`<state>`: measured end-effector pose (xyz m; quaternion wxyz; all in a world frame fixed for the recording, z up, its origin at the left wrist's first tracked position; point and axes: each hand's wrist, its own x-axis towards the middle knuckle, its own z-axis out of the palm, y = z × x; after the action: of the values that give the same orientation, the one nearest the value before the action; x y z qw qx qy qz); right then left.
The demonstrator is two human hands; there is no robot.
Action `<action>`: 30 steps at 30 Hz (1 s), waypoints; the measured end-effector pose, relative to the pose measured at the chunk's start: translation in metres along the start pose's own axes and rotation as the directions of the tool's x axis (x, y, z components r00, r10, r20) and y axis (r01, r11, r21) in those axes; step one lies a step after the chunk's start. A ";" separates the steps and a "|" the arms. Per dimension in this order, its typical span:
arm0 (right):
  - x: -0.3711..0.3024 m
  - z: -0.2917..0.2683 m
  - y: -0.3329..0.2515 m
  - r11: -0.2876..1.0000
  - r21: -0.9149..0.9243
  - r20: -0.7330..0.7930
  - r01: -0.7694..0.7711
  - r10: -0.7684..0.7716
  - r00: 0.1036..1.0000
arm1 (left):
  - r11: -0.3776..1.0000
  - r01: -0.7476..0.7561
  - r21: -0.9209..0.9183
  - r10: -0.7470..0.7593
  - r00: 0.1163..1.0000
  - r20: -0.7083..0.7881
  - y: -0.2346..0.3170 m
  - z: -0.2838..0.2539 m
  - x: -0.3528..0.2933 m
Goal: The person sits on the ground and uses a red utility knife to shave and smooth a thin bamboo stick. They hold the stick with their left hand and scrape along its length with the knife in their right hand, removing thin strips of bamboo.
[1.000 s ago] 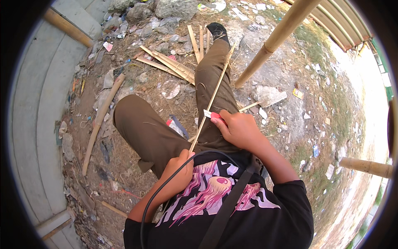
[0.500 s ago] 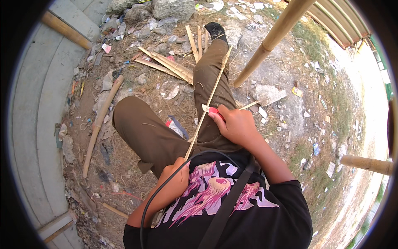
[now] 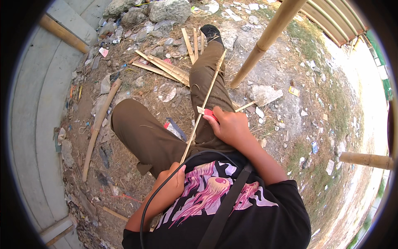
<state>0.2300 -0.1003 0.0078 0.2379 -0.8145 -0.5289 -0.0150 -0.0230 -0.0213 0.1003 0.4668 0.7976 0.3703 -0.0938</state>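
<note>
Clock positions referred to the centre of the view. The yellow packet (image 3: 294, 91) lay on the ground (image 3: 295, 120) toward 2 o'clock; whether it held anything could not be told.

The strip (image 3: 192, 137) ran slantwise from 7 o'clock to about 1 o'clock, its far end over the right leg (image 3: 201, 74); contact with the leg could not be confirmed. The left hand (image 3: 171, 178), at 7 o'clock, had its fingers closed on the near part of the strip. The cable (image 3: 159, 182) passed in front of that hand. The right hand (image 3: 233, 126), at 3 o'clock, had its fingers wrapped around the red handle of the knife (image 3: 208, 113), with the blade set across the strip near centre.

Compared with one second earlier, the left hand had shifted toward 7 o'clock and the far end of the strip had moved nearer the body. The blade remained across the strip.

Slats (image 3: 168, 67) lay at 11 o'clock; the pole (image 3: 259, 45) slanted at 1 o'clock.
</note>
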 end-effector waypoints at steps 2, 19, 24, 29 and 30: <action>-0.002 0.002 0.000 1.000 -0.007 -0.030 0.005 -0.005 1.000 | 1.000 0.023 -0.011 -0.023 1.000 0.017 0.000 0.000 -0.003; 0.010 -0.026 0.026 0.930 0.366 0.303 -0.036 -0.083 0.949 | 0.949 -0.200 0.245 0.216 0.976 -0.038 0.001 0.006 0.044; 0.025 -0.022 0.025 0.897 0.285 0.427 -0.339 0.198 0.882 | 0.923 -0.149 -0.355 0.170 0.985 0.031 -0.019 0.037 0.117; 0.040 -0.007 0.018 0.921 0.015 0.220 -0.390 0.377 0.900 | 0.955 -0.248 -0.163 0.228 0.964 -0.133 0.006 0.040 0.104; 0.041 0.002 0.019 0.922 0.003 0.199 -0.386 0.378 0.904 | 0.963 -0.232 -0.137 0.212 0.967 -0.143 0.011 0.038 0.099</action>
<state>0.2642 -0.0706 0.0099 0.2007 -0.8945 -0.3801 0.1229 0.0622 -0.0050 0.0380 0.5095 0.8004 0.3135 0.0389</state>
